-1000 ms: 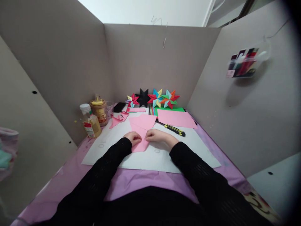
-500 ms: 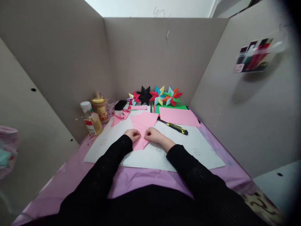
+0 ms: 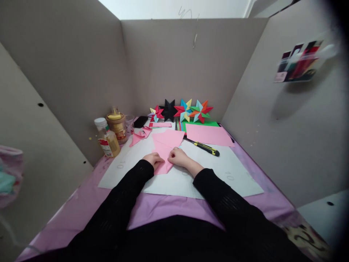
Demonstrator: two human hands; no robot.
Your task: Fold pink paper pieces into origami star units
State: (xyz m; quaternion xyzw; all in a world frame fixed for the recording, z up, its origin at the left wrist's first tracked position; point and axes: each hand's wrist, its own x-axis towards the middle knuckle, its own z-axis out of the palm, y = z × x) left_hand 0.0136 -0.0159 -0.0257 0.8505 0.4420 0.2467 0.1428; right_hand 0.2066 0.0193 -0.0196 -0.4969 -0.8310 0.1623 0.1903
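A folded sheet of pink paper (image 3: 164,168) lies between my hands on a white paper mat. My left hand (image 3: 153,159) is at its left edge, fingers closed together and pressed onto the paper. On the other side, my right hand (image 3: 177,157) is curled in a pinch at the sheet's right edge. Just beyond my hands lie more pink paper pieces (image 3: 170,137), partly overlapped by the sheet I work on. Exactly how the fingertips grip the paper is too small to see.
A yellow and black utility knife (image 3: 205,148) lies right of my hands, below a pink sheet (image 3: 209,134). Folded pink pieces (image 3: 140,135), a glue bottle (image 3: 107,140), a brown jar (image 3: 117,127) and a phone (image 3: 140,122) are at left. Several paper stars (image 3: 169,110) lean against the back panel.
My left hand has loosened from a tighter curl, its fingers now lying flatter on the pink paper. The right hand stays nearly where it was. The view has shifted slightly.
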